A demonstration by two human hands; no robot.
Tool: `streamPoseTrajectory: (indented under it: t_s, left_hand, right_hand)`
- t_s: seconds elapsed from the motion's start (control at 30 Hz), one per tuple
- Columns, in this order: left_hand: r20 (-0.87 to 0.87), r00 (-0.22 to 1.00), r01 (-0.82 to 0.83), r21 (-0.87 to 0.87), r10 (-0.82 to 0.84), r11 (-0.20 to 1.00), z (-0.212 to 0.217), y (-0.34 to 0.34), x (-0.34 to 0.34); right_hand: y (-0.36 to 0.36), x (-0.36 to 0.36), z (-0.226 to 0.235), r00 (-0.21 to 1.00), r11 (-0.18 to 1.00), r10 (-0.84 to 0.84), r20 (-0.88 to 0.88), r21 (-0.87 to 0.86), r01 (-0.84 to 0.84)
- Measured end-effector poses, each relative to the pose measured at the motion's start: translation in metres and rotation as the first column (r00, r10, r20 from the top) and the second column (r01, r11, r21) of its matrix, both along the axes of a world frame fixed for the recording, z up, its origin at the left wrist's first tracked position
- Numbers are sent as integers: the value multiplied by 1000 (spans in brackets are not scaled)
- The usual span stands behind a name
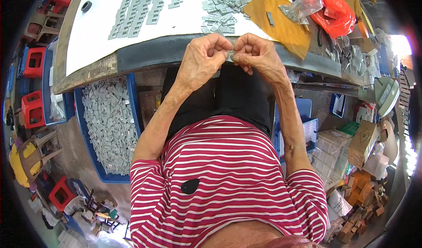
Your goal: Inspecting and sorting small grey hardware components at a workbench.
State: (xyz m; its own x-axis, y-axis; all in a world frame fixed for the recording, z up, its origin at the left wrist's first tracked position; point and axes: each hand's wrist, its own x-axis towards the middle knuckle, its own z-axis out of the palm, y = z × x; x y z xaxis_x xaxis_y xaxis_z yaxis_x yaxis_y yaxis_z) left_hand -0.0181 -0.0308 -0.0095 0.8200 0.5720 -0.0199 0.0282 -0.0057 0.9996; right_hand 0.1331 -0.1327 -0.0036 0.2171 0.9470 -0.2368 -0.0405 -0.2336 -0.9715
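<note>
Over the table's near edge, my left hand (203, 60) and my right hand (260, 56) meet with their fingertips almost touching. Both are closed in a pinch on a small grey part (231, 54), mostly covered by the fingers. Just beyond them lies a loose heap of flat grey plastic pieces (224, 4). More of the same pieces stand in neat long rows (140, 8) farther left on a white sheet (88, 41). A single darker grey piece (270, 19) rests on brown paper (285, 32) beyond my right hand.
A dark strip (149, 54) covers the table edge. On the table are a black ring (86, 6), a red plastic bag (336, 17) and a clear bag of small parts (299, 12). Below left, a blue bin (110, 177) holds many grey pieces. Boxes (365, 144) stand at right.
</note>
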Motion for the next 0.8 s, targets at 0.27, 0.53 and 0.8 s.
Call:
streamPoseTrajectory:
  t_s: [0.27, 0.53, 0.8]
  left_hand:
    - [15, 1000, -23, -29, 24, 999, 1, -1, -1]
    - [-34, 999, 23, 264, -14, 964, 5, 5, -2]
    - [50, 995, -97, 648, 85, 755, 4, 16, 1]
  right_hand:
    - [-1, -13, -6, 993, 991, -112, -21, 67, 113]
    - [9, -10, -7, 978, 973, -203, -48, 103, 207]
    - [25, -9, 0, 978, 977, -187, -89, 85, 194]
